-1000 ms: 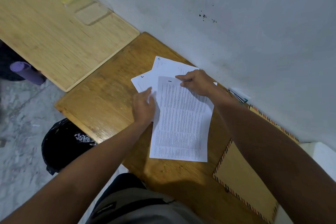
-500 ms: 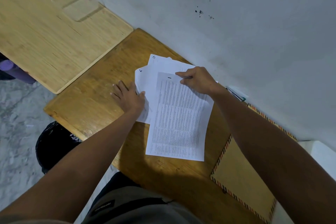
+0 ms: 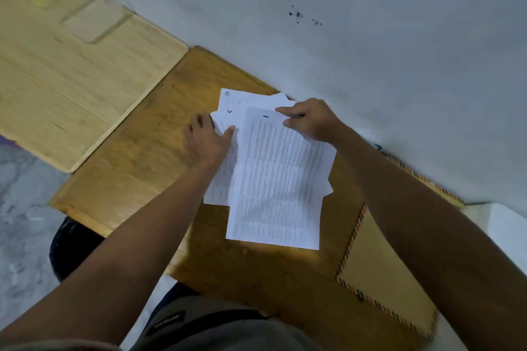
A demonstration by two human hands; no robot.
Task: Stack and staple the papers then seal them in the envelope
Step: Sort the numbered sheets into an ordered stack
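White printed papers [image 3: 273, 179] are lying fanned in a loose, uneven pile on a brown wooden table [image 3: 137, 157], close to a pale grey wall [image 3: 370, 37]. Handwritten numbers are showing at the top corners of three sheets, and the topmost sheet is covered in dense small print. A person's left hand [image 3: 206, 141] is resting flat at the pile's left edge, fingers spread and extended on the table, thumb pressing on a lower sheet. Their right hand [image 3: 309, 120] is lying on the top edge of the uppermost sheet, forefinger stretched out along it, other fingers curled under; whether it is pinching the sheet cannot be told. Just right of the papers, a brown envelope [image 3: 382, 271] with a striped border is lying flat on the table, partly under the right forearm.
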